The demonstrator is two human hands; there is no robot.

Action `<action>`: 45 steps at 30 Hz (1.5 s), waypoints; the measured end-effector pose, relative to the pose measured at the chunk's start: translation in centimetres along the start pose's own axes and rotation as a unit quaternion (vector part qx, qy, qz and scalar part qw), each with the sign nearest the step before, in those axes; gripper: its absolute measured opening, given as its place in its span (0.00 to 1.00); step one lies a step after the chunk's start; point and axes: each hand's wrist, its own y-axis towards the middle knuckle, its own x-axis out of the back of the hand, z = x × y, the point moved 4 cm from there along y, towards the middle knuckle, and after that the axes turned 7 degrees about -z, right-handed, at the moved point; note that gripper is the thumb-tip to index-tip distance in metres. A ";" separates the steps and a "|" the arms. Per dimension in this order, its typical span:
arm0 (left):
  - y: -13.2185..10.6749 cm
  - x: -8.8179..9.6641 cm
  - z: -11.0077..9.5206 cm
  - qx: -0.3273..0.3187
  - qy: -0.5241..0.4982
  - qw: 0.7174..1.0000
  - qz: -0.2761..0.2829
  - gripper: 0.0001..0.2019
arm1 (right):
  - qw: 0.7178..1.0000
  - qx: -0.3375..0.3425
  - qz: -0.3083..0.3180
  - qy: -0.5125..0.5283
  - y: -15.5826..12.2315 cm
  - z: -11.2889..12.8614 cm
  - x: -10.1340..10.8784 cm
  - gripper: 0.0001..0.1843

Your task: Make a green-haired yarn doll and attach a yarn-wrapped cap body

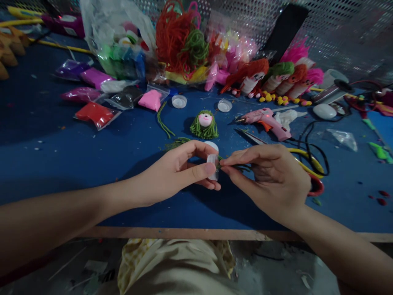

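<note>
My left hand is closed around a small clear plastic bottle, held above the blue table. My right hand pinches strands of green yarn against the bottle's side. Just beyond the hands sits a small doll head with a pink face and green yarn hair. Loose green yarn lies to its left.
A pink glue gun lies at right of centre, with scissors and black cable beside my right hand. Bags of coloured clay, yarn bundles, finished yarn-haired dolls and white caps crowd the back. The table's wooden front edge runs below my wrists.
</note>
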 end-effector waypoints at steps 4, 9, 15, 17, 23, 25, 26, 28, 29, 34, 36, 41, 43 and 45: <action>0.0 0.1 0.1 -0.003 0.004 1.000 0.006 0.13 | 1.000 -0.011 0.008 0.009 0.0 0.0 0.0 0.19; 0.0 0.0 0.0 -0.007 0.000 1.000 0.008 0.13 | 1.000 0.015 0.014 -0.002 0.1 -0.1 0.0 0.19; -0.1 0.0 -0.2 0.004 0.012 1.000 0.001 0.14 | 0.992 0.109 0.066 -0.005 1.1 1.0 -0.2 0.15; -0.1 0.0 -0.3 0.005 0.014 1.000 0.000 0.14 | 0.989 0.132 0.071 -0.013 1.4 1.4 -0.3 0.14; -0.1 0.1 -0.4 0.010 0.016 1.000 -0.004 0.15 | 0.983 0.158 0.092 -0.034 1.6 1.9 -0.3 0.15; -0.1 0.1 -0.3 0.008 0.017 1.000 -0.004 0.15 | 0.982 0.157 0.100 -0.041 1.5 1.9 -0.3 0.16; -0.1 0.1 -0.3 0.007 0.017 1.000 -0.004 0.15 | 0.981 0.158 0.105 -0.046 1.5 2.0 -0.3 0.16; -0.1 0.1 -0.2 0.007 0.016 1.000 -0.004 0.15 | 0.978 0.165 0.112 -0.055 1.5 2.0 -0.3 0.16; -0.1 0.1 -0.2 0.007 0.015 1.000 -0.003 0.15 | 0.977 0.169 0.117 -0.060 1.5 2.1 -0.4 0.15; -0.1 0.0 -0.2 0.004 0.014 1.000 -0.005 0.16 | 0.974 0.185 0.116 -0.067 1.6 2.2 -0.5 0.14; -0.1 0.1 -0.2 0.004 0.014 1.000 -0.007 0.15 | 0.973 0.192 0.112 -0.067 1.6 2.2 -0.5 0.14; -0.1 0.1 -0.3 0.002 0.017 1.000 -0.008 0.16 | 0.977 0.171 0.112 -0.066 1.6 2.1 -0.4 0.14; -0.1 0.1 -0.3 0.003 0.018 1.000 -0.009 0.16 | 0.977 0.163 0.114 -0.076 1.6 2.2 -0.4 0.14; -0.1 0.1 -0.3 0.002 0.018 1.000 -0.006 0.16 | 0.975 0.163 0.118 -0.091 1.6 2.2 -0.4 0.15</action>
